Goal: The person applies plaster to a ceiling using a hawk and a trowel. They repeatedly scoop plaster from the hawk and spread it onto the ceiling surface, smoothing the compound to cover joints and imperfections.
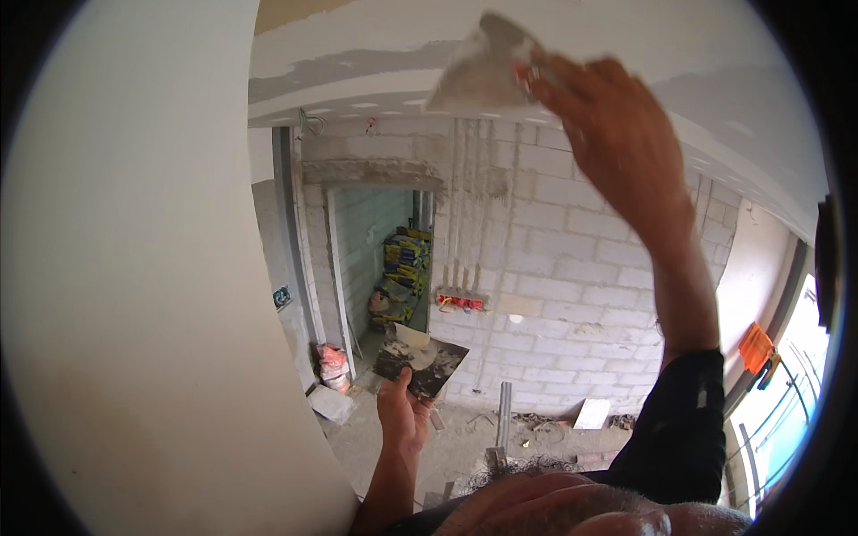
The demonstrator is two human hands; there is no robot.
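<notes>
My right hand (617, 134) is raised high and closed round the handle of a putty knife (490, 67) with a broad triangular blade. The blade lies up against, or very near, the ceiling (375, 67), which carries grey and off-white patches of filler; whether it touches I cannot tell. Lower down, my left hand (405, 411) grips a dark, flat rectangular plate (438, 368) from below, thumb on top. A lump of pale filler (413, 347) sits on the plate's far left part, with smears around it.
A smooth pale wall (134, 268) rises close on my left. Ahead stand a block wall (572, 223) and a doorway with stacked bags (404, 268) inside. A red-and-white bag (333, 366) and a metal profile (504, 415) stand below; an orange cloth (758, 348) hangs at right.
</notes>
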